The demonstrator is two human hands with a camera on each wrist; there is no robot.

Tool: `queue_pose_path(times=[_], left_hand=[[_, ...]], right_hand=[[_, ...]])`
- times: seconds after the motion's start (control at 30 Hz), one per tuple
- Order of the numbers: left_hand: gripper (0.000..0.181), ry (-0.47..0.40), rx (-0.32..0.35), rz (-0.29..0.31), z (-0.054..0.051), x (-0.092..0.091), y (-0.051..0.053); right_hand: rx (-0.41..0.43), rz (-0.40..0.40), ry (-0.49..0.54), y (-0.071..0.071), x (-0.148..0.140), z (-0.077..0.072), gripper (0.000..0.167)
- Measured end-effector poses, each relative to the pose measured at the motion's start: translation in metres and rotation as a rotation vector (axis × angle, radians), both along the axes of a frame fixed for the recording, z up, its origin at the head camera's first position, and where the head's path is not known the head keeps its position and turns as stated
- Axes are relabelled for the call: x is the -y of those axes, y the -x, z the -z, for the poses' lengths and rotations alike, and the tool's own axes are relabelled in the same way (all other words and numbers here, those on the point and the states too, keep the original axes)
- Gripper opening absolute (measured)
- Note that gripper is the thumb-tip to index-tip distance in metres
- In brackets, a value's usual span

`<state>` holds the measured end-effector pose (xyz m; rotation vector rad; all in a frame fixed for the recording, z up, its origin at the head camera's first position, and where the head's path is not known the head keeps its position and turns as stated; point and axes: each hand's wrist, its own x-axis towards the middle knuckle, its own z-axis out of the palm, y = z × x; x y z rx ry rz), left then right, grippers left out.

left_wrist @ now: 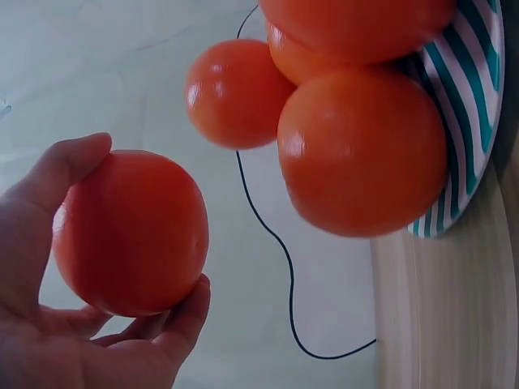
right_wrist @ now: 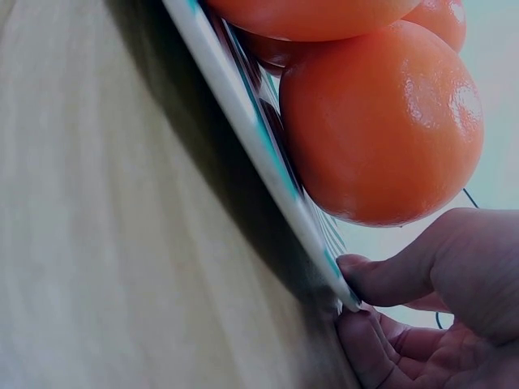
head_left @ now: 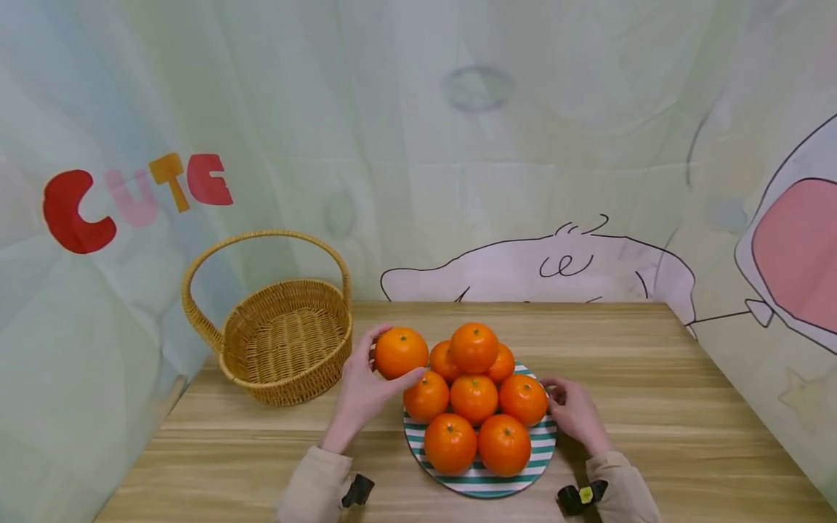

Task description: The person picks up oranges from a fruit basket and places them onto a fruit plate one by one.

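My left hand grips an orange between thumb and fingers, held up beside the pile at its left; the left wrist view shows this orange apart from the others. Several more oranges are heaped on a round plate with green and white stripes, one orange perched on top. At the plate's right side, my right hand pinches the rim, thumb above and fingers below, as the right wrist view shows at the plate edge.
To the left stands a wicker basket with a tall arched handle and nothing inside. Everything rests on a wooden table. A printed curtain hangs behind the table and along both sides.
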<state>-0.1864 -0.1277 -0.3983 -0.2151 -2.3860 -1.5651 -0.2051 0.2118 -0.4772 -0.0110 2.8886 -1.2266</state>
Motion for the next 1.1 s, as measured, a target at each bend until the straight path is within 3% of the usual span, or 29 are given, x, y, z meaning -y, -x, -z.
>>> queue_pose_path(times=[0.5, 1.1], left_hand=[[0.077, -0.008, 0.017, 0.109, 0.004, -0.028, -0.012], [0.079, 0.002, 0.087, 0.211, 0.003, -0.045, -0.020]], right_hand=[[-0.011, 0.006, 0.005, 0.001, 0.001, 0.002, 0.028], [0.010, 0.006, 0.017, 0.002, 0.000, 0.002, 0.029]])
